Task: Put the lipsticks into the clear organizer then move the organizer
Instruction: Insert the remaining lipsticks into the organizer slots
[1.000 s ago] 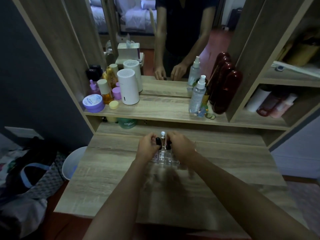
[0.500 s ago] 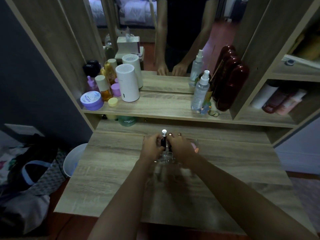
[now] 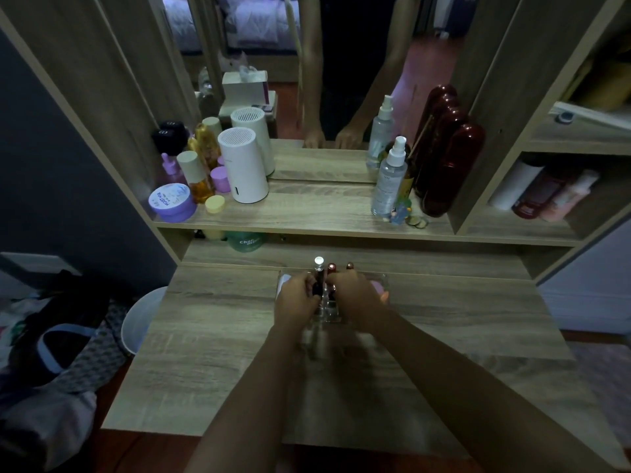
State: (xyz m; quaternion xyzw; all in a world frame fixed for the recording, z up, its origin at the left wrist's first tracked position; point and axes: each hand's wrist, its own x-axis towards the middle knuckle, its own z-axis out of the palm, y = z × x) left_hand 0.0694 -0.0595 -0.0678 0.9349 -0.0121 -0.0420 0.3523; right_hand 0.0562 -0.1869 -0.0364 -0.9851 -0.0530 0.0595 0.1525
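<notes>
The clear organizer stands on the wooden desk, near the back edge under the shelf. Lipsticks stand upright in it: a silver-capped one, a red-topped one and a brownish one. My left hand grips the organizer's left side and my right hand grips its right side. Most of the organizer is hidden by my fingers. A pink item shows just behind my right hand.
Above the desk a shelf carries a white cylinder, purple jars, amber bottles, a spray bottle and dark red bottles. A mirror stands behind. A green jar sits under the shelf. A bin is on the floor at left.
Both hands have slid the organizer away from me toward the back of the desk, and more lipstick tops show above my fingers.
</notes>
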